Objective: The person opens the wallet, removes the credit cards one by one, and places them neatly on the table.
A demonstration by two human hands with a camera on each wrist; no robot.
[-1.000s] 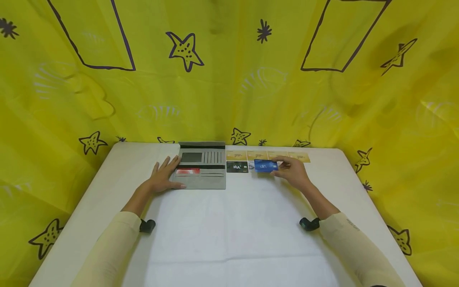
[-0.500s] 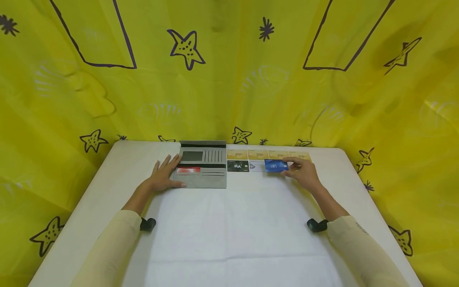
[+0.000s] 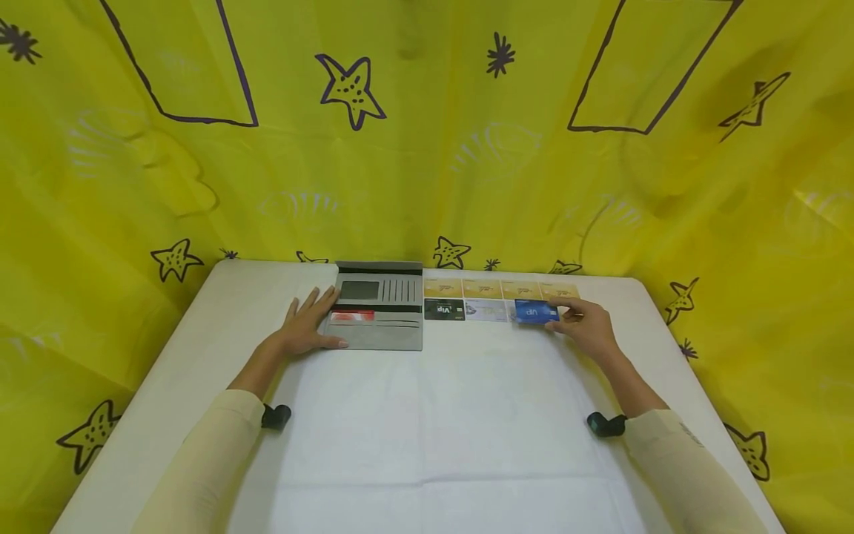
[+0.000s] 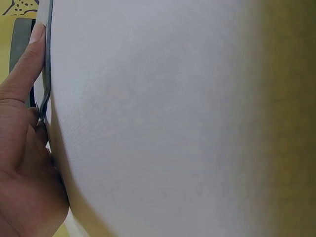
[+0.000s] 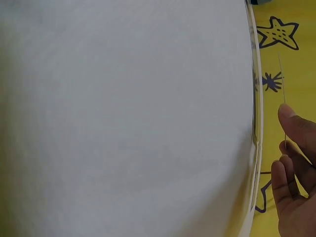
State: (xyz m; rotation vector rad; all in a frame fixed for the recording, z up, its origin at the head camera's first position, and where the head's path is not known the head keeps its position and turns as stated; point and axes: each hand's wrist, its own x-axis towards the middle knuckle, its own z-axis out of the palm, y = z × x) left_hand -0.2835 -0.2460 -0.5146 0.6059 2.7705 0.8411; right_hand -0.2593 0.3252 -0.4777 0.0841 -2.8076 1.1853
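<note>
An open grey wallet [image 3: 376,340] lies near the table's far edge, a red card [image 3: 352,316] tucked in its lower left slot. My left hand [image 3: 308,323] rests on the wallet's left side, fingers spread and thumb along the lower part; in the left wrist view the thumb lies along its edge. Between thumb and fingers, my right hand [image 3: 586,326] pinches a blue VIP card [image 3: 532,312]. The right wrist view shows that card edge-on, raised off the table. Behind it is a pale card, partly hidden. Left of it lie a whitish card [image 3: 485,310] and a black VIP card [image 3: 444,309].
Several gold cards [image 3: 482,288] form a row along the far edge, right of the wallet. A white cloth [image 3: 427,423] covers the table. A yellow curtain [image 3: 414,178] with drawn starfish hangs right behind it.
My right hand has moved to the right with the blue card along the lower row, uncovering the whitish card. My left hand has stayed on the wallet.
</note>
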